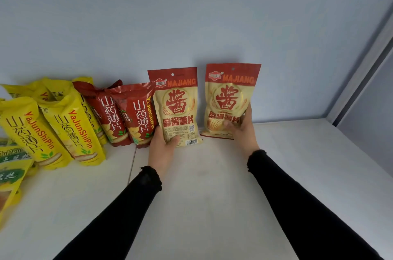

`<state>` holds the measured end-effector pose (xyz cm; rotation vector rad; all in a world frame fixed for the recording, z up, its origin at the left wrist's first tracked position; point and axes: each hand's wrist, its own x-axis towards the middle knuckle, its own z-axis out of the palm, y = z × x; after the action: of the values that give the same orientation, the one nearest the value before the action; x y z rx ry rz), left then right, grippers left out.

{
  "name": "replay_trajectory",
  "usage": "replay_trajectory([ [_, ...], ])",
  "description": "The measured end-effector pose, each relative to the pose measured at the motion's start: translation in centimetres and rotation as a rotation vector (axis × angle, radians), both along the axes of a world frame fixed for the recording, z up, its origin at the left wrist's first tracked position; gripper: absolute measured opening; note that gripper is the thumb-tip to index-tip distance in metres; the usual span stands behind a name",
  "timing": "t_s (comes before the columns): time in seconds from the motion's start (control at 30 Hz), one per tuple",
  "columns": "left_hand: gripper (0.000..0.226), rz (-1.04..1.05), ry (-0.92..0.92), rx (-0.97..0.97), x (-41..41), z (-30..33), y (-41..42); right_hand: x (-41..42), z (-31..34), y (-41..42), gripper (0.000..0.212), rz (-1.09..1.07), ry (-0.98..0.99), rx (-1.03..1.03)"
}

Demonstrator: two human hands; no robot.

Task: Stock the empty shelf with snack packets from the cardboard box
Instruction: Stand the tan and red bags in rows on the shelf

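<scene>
The left hand (162, 144) grips one cream-and-red packet (176, 106) upright near the shelf's (212, 196) back edge; the right hand (242, 130) grips a second packet (230, 98) beside it. Red packets (125, 115) and yellow packets (53, 127) stand leftward, some cut off by the frame.

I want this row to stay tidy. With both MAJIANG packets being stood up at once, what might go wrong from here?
1. Both packets stand upright only while gripped; the left packet in the left hand may flop once released.
2. It touches the red packets, which already lean, and could push them over.
3. The right packet, in the right hand, stands alone and could tip.
</scene>
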<state>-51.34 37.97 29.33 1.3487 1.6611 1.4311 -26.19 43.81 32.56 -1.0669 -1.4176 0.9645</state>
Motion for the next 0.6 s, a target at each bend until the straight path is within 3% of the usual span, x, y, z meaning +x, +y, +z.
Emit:
replay_trajectory([
  [0.17, 0.039, 0.011, -0.011, -0.004, 0.0, 0.1, 0.1, -0.1, -0.9, 0.7, 0.108, 0.056, -0.011, -0.133],
  [0.33, 0.038, 0.027, -0.006, 0.002, 0.4, 0.3, -0.1, 0.5, -1.3, 1.4, 0.081, 0.141, -0.099, -0.114],
  [0.6, 0.036, 0.109, 0.097, -0.018, 0.8, 0.4, -0.5, 0.6, -1.0, 1.2, 0.072, 0.08, -0.183, -0.131],
])
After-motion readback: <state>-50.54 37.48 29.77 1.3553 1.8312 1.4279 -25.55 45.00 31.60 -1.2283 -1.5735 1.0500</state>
